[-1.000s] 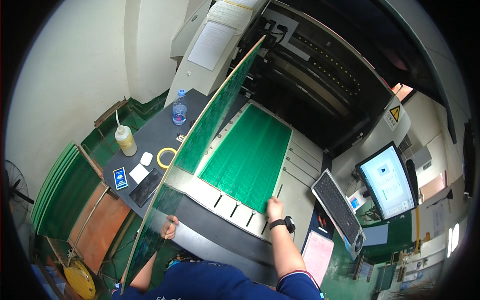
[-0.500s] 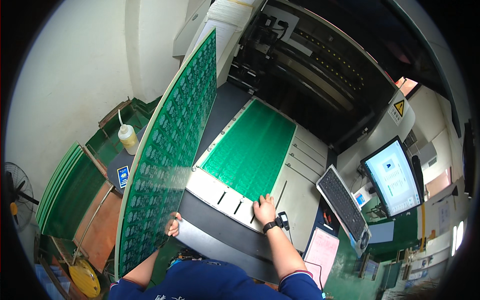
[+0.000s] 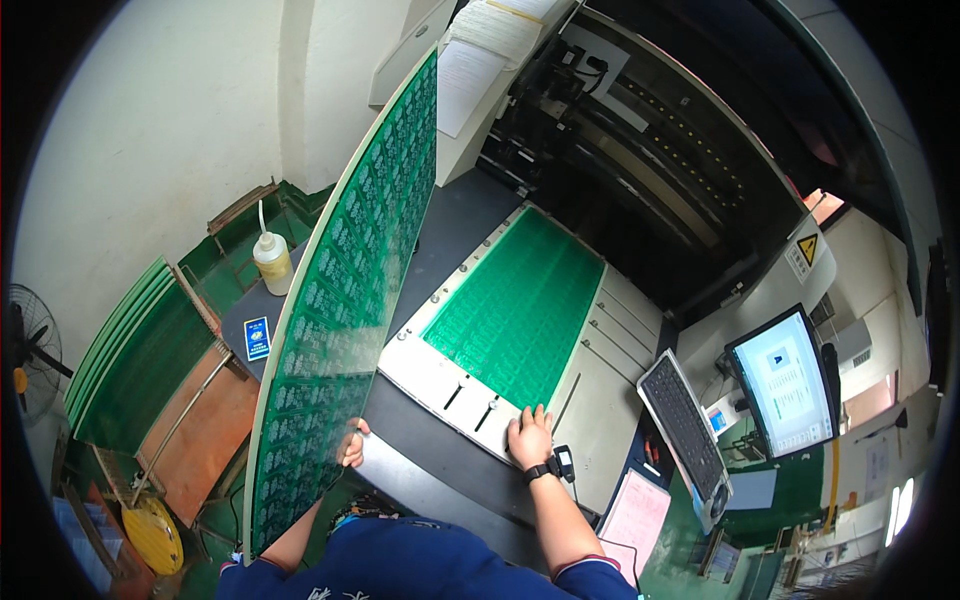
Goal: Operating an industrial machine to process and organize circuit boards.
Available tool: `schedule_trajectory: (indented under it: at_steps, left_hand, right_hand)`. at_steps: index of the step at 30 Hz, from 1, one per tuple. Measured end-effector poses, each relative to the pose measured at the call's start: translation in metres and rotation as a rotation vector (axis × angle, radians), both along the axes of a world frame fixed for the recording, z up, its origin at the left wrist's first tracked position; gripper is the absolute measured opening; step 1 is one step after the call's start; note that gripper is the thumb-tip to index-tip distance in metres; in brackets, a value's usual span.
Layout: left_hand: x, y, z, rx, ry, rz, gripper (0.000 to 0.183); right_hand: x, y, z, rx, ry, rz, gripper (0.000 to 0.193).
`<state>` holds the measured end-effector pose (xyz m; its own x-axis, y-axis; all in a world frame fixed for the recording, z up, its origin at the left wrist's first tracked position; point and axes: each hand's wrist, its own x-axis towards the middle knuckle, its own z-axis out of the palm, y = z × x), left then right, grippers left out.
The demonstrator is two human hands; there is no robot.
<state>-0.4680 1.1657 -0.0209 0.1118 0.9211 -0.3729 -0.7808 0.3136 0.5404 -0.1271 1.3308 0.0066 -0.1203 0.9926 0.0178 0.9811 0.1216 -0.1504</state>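
Observation:
A large green circuit board panel [image 3: 345,270] with pale printed patterns stands upright on my left side. My left hand [image 3: 353,444] is closed on its near edge low down, and the panel hides most of that forearm. Flat on the white machine bed [image 3: 430,385] lies a second green circuit board panel [image 3: 520,305]. At this panel's near edge rests my right hand [image 3: 530,437], palm down with fingers stretched out and touching the edge. A dark band is on the right wrist.
A dark machine opening [image 3: 620,160] lies beyond the bed. On the right are a keyboard [image 3: 685,420], a monitor [image 3: 783,380] and pink papers [image 3: 636,515]. A squeeze bottle [image 3: 271,262] and racked green panels [image 3: 125,350] stand to the left.
The whole view has shifted slightly. My right hand lies flatter at the near edge of the bed's panel. The upright panel stays in my left hand.

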Motion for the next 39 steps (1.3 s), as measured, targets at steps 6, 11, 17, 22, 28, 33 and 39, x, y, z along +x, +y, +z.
schedule_trajectory:
  at_steps: [6,11,17,22,28,33,39]
  left_hand:
    - [0.0,0.001,0.0,0.004,0.004,-0.006,0.039]
    - [0.0,0.01,0.003,0.023,0.007,-0.017,0.039]
    - [0.005,0.015,0.006,0.055,0.009,-0.025,0.039]
    - [0.002,0.016,0.011,0.074,0.026,-0.009,0.039]
    - [0.0,0.015,0.013,0.064,0.033,-0.047,0.039]
    - [-0.005,0.015,0.021,0.063,0.045,-0.092,0.039]
    - [-0.006,0.042,0.043,0.148,0.093,-0.202,0.039]
  right_hand:
    - [-0.015,-0.003,0.007,-0.108,-0.052,0.033,0.065]
    - [-0.003,0.016,0.02,-0.134,-0.177,0.076,0.067]
    - [0.029,0.003,0.013,-0.014,0.26,0.138,0.062]
    - [0.026,-0.076,-0.011,0.139,0.19,0.041,0.05]
    - [0.037,-0.165,0.007,0.063,0.231,0.049,0.04]
    - [0.062,-0.228,-0.007,0.149,0.166,-0.133,0.03]
    - [0.063,-0.231,-0.006,0.305,0.218,-0.246,0.02]
